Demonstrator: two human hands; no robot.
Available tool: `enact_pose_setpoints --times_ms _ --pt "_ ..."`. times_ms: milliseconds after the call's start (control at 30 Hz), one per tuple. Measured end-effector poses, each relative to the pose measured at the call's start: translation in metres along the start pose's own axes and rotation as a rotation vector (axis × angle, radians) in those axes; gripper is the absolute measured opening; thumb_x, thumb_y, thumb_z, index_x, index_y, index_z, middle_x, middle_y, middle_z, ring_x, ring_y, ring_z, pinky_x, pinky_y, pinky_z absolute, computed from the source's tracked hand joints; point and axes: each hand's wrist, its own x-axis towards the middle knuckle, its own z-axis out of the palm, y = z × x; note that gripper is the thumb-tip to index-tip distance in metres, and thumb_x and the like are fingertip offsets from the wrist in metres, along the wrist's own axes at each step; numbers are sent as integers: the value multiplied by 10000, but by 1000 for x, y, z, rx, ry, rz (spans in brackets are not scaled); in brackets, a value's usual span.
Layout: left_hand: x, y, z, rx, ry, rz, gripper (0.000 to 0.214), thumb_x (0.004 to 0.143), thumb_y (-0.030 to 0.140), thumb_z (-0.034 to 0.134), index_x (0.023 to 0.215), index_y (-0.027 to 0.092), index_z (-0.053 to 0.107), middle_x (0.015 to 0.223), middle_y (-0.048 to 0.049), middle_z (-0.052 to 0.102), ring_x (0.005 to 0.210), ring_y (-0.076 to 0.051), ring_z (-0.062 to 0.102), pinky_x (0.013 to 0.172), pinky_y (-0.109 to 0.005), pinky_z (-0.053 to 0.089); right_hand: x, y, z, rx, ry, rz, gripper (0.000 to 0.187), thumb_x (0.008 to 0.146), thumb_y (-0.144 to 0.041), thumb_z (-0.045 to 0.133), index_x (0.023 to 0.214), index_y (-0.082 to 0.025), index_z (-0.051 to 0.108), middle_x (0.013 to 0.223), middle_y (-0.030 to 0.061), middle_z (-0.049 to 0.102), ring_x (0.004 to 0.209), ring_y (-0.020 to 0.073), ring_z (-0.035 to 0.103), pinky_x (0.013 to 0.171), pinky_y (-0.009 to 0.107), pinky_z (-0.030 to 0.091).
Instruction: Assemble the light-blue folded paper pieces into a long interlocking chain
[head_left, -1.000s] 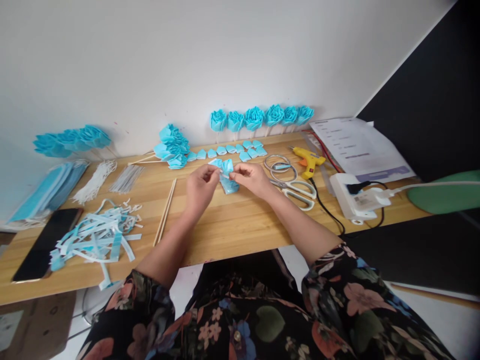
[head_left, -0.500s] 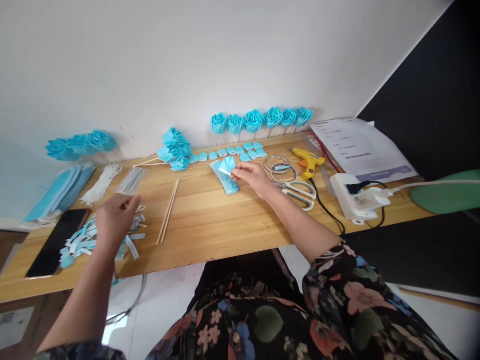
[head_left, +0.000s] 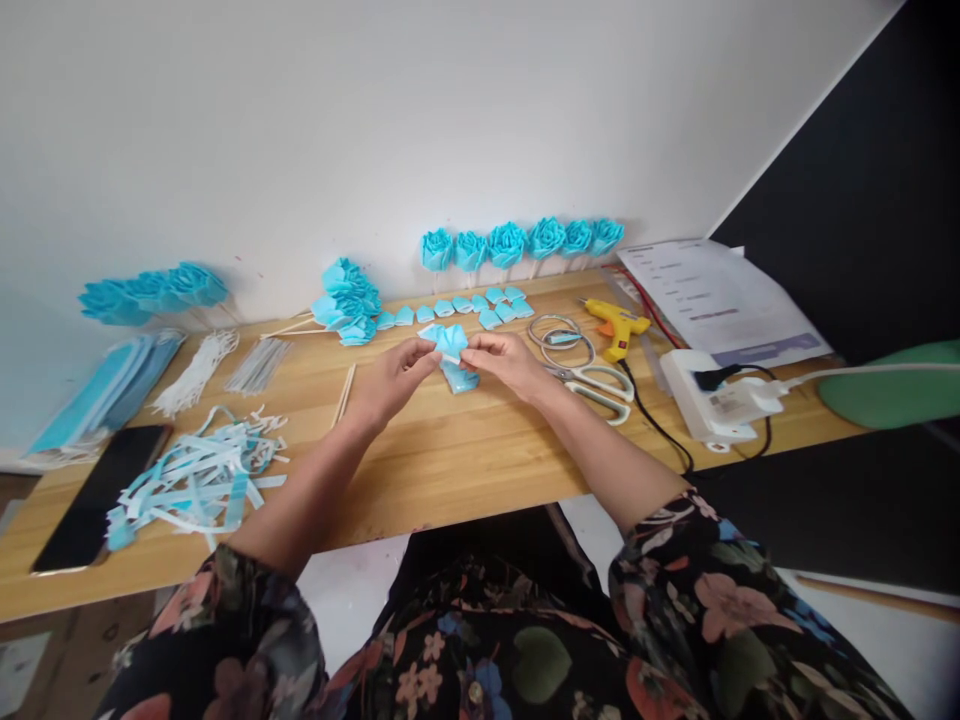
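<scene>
My left hand [head_left: 394, 378] and my right hand [head_left: 504, 360] meet over the middle of the wooden table [head_left: 465, 450]. Both pinch a small folded blue mask piece [head_left: 448, 342], one from each side. A second blue piece [head_left: 460, 378] lies on the wood just under it. Two thin wooden sticks [head_left: 346, 386] lie left of my left wrist. A row of small blue folded petals [head_left: 457, 306] sits just beyond my hands.
Finished blue roses [head_left: 517, 240] lean on the wall. Cut strips [head_left: 199, 475], phone [head_left: 94, 495], masks [head_left: 105, 385], ear loops [head_left: 196, 370] and wire strips [head_left: 259, 363] lie left. Right: wire rings [head_left: 553, 335], scissors [head_left: 596, 383], yellow glue gun [head_left: 616, 324], power strip [head_left: 709, 395], papers [head_left: 712, 290].
My left hand went out to the pile of cut strips at the left and has come back to pinch the blue piece again. My right hand stayed holding it.
</scene>
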Motion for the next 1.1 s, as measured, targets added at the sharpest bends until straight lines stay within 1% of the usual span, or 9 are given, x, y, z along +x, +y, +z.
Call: enact_pose_setpoints --times_ms 67,133,233,300,500,633,733,867,1100 --pt "5 5 7 -66 -17 -3 236 801 417 643 778 183 658 774 -22 654 687 -145 553 634 -268 430 0 -1 0 -4 7 -11 294 771 -456 724 707 -173 673 701 3 656 672 121 557 660 268 434" --pt "7 9 10 -153 -4 -26 199 770 369 654 708 185 609 681 3 584 635 -129 496 626 -267 409 0 -2 0 -4 19 -15 291 779 -451 718 706 -172 679 705 5 662 681 120 564 671 265 440" --pt "6 11 13 -253 59 -50 201 744 341 657 647 189 566 619 11 513 606 -124 438 604 -268 379 -1 -3 0 18 29 -3 298 800 -461 700 736 -170 700 738 14 687 713 125 588 714 271 465" --pt "5 11 15 -269 96 -54 219 743 342 654 622 191 552 607 8 492 603 -126 417 591 -269 357 -1 -3 1 30 21 7 301 805 -466 698 757 -169 709 759 19 698 728 129 597 733 276 472" --pt "0 7 18 -249 103 -83 224 740 333 656 607 190 548 615 9 490 615 -125 411 602 -270 349 0 1 1 5 -9 13 265 795 -428 708 747 -168 688 734 2 669 698 120 564 688 261 431" --pt "0 1 19 -362 78 -96 239 756 326 650 596 191 534 606 8 502 610 -122 432 627 -277 370 0 1 3 -49 -4 -14 253 804 -414 682 720 -175 673 695 -10 638 661 115 528 640 256 390" --pt "1 -3 19 -418 52 -92 243 773 331 649 607 192 539 611 3 515 612 -122 449 637 -279 382 -1 -1 4 -30 -1 -10 245 797 -413 686 728 -178 684 720 -1 664 685 120 553 672 260 419" --pt "1 -4 18 -374 53 -80 231 775 333 641 615 193 548 613 2 519 608 -124 454 623 -280 381 -1 -2 3 -16 -2 9 275 795 -449 689 755 -178 717 779 21 707 735 133 590 729 274 462" --pt "0 -2 17 -318 56 -72 239 781 341 644 625 190 545 613 9 505 604 -120 433 613 -273 367 0 0 4 9 0 6 282 764 -457 724 716 -181 689 728 7 674 698 125 568 707 269 459"
